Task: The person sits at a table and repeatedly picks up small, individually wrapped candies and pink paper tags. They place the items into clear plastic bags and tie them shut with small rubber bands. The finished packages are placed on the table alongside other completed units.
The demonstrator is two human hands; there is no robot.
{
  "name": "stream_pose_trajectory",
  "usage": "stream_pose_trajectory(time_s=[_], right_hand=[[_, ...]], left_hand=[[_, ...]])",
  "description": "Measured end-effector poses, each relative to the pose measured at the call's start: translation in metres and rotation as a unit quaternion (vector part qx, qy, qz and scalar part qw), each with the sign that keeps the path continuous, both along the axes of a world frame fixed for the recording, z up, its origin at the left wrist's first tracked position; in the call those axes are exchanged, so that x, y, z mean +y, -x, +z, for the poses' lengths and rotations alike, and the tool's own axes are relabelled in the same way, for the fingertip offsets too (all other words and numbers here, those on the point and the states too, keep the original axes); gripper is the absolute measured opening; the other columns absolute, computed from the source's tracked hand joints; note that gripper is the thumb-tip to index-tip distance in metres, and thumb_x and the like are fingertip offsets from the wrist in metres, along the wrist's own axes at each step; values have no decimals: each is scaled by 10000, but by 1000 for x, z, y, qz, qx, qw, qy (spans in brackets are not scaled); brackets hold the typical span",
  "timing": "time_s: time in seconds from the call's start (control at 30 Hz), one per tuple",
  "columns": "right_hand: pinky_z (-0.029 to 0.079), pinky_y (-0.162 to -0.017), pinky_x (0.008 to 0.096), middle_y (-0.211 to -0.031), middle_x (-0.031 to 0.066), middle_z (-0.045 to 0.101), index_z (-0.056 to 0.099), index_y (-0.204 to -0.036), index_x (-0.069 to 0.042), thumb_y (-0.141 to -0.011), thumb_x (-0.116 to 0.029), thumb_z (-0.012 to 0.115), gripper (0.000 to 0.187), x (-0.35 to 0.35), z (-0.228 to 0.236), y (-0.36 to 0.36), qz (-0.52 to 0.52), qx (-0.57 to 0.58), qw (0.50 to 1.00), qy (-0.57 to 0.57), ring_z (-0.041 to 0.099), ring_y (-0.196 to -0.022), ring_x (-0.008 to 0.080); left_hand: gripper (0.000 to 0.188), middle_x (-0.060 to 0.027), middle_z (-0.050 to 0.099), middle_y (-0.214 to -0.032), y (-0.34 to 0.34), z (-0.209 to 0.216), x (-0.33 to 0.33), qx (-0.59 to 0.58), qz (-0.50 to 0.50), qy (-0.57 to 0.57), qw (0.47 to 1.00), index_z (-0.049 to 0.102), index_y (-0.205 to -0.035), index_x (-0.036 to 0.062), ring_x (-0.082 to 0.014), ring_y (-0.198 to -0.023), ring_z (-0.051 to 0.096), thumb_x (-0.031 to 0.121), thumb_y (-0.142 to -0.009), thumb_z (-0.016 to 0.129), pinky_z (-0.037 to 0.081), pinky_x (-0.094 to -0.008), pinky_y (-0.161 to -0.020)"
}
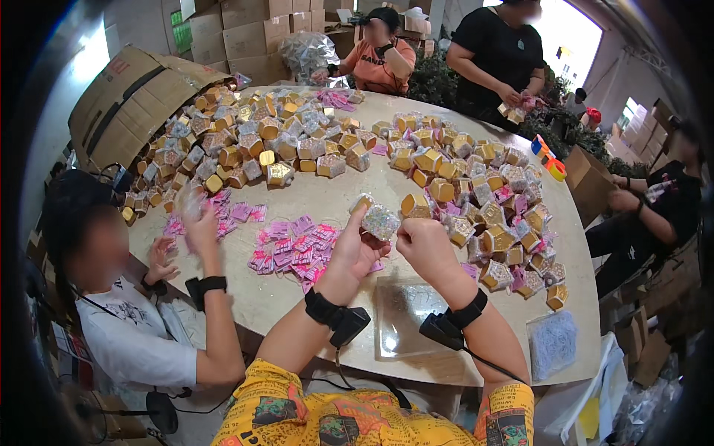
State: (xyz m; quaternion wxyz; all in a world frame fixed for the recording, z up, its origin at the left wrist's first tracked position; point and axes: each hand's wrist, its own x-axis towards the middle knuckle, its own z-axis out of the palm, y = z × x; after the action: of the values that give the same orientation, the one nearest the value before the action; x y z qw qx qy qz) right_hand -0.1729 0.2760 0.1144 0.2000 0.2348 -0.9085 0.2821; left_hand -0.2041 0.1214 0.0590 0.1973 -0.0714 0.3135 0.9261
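Over the middle of the table, my left hand (pixel 352 251) grips a small house-shaped ornament (pixel 380 221) with a silvery glitter face and gold sides. Its thumb points up along the ornament's edge. Just to the right, my right hand (pixel 428 249) is closed with the knuckles up, close beside the ornament; whatever its fingers pinch is hidden. A heap of pink printed tags (pixel 296 249) lies left of my left hand. Beyond and right of my right hand spreads a pile of gold and silver ornaments (pixel 483 197), some with pink tags among them.
Another large ornament pile (pixel 253 137) spills from a tipped cardboard box (pixel 130 100) at the far left. A clear plastic tray (pixel 394 342) lies under my wrists, a bag of pale strings (pixel 552 346) near the right edge. Tape rolls (pixel 549 157) stand far right. Several people work around the table.
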Motion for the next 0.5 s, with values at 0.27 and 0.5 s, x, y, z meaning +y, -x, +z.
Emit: stream_pose_trajectory(time_s=[0.27, 0.5], right_hand=[[495, -660, 442, -706, 190, 611, 606, -709, 10, -728, -100, 629, 114, 2, -1, -1, 3, 4, 1000, -13, 614, -695, 358], [515, -598, 368, -694, 186, 640, 655, -798, 42, -754, -99, 644, 149, 9, -2, -1, 32, -43, 997, 56, 638, -616, 300]], left_hand=[[388, -50, 632, -997, 0, -1, 9, -36, 14, -17, 999, 574, -1093, 131, -202, -853, 611, 470, -912, 519, 512, -348, -655], [377, -61, 631, -1004, -4, 1, 8, -40, -1, 1, 999, 571, -1093, 116, -208, -848, 620, 448, -929, 499, 524, -358, -632]])
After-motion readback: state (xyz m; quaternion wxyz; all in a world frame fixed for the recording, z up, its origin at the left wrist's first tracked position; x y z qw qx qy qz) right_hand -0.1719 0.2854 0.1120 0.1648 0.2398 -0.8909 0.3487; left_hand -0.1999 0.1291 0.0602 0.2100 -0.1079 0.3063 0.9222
